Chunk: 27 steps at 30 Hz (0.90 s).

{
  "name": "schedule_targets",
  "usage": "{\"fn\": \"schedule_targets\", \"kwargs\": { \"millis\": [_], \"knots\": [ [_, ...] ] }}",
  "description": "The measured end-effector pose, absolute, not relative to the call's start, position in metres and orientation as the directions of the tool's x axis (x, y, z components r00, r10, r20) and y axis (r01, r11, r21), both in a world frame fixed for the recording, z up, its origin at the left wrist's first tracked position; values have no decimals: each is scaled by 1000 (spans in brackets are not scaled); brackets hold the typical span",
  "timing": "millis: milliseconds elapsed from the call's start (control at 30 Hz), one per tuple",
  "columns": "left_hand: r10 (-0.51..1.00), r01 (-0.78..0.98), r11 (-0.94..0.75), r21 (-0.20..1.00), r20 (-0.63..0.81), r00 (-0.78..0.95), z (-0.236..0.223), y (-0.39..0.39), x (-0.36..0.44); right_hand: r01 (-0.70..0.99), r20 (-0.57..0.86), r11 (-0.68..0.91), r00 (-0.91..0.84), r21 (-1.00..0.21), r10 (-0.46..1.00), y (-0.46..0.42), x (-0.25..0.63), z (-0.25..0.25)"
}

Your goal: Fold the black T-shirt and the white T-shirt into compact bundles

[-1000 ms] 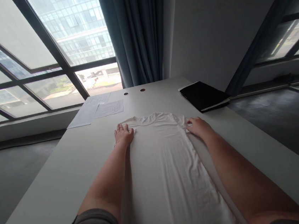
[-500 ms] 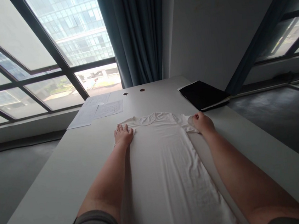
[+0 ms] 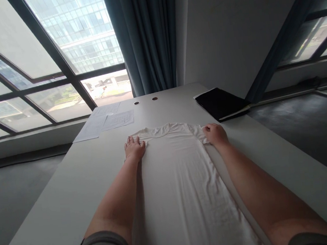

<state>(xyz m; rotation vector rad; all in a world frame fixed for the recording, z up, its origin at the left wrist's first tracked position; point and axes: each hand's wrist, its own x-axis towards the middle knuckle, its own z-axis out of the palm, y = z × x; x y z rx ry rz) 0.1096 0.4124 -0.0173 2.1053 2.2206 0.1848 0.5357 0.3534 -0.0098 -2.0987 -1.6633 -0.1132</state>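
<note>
A white T-shirt (image 3: 175, 176) lies spread on the table, its neckline away from me and its body running toward me. Creases run down its right half. My left hand (image 3: 135, 148) rests flat with fingers apart on the left sleeve, covering most of it. At the other side my right hand (image 3: 216, 134) has its fingers closed on the right sleeve's outer end. The bottom hem lies outside the view.
The white table (image 3: 72, 198) carries paper sheets (image 3: 118, 119) at its far left and a black folder (image 3: 222, 103) at its far right. Two round cable holes sit near the back edge. Beyond stand windows, a blue curtain (image 3: 150, 38) and a wall.
My right hand has shifted slightly left, toward the shirt's body, with the right sleeve drawn in and folded over less visibly. My left hand stays in place.
</note>
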Motion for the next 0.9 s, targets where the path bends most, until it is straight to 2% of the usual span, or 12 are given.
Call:
{"fn": "schedule_targets", "kwargs": {
  "millis": [100,167,400,567,700,800,900],
  "knots": [
    [998,989,51,138,27,-56,-17,413,110,868,355,-279,434,-410,828,356,539,-3],
    [998,989,50,138,26,-55,-17,413,110,842,344,-313,480,-440,807,358,536,5],
    [998,990,60,129,24,-64,-18,413,110,917,414,-158,313,-366,855,371,474,43],
    [998,992,54,117,24,-57,-18,413,110,950,239,13,65,-311,969,371,420,50],
    [998,992,56,116,29,-60,-18,414,110,943,99,177,-155,-283,983,363,407,47],
    [998,992,58,115,30,-62,-19,414,110,965,71,191,-181,-182,981,357,412,45],
    [998,992,53,113,33,-57,-20,415,109,983,-69,125,-135,-132,989,353,416,40]
  ]
}}
